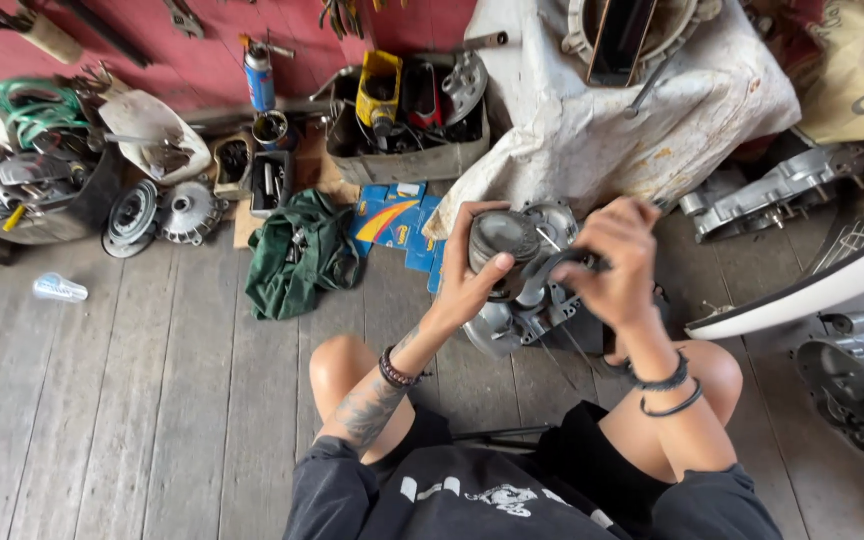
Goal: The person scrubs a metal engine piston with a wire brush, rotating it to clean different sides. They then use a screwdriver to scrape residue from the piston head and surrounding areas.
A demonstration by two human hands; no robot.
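Grey metal piston (503, 240), soot-darkened crown

Bare floorboards (112, 400) lie open leftward; green cloth (297, 255) and engine casing (857, 385) crowd elsewhere.

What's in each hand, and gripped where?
Left hand holds a metal cylinder, fingers wrapped round its side. Right hand grips a dark ring-shaped part by its edge; exactly what it is cannot be told.

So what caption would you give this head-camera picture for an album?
Seated on a plank floor, left hand grips a metal cylinder, right hand a dark ring.
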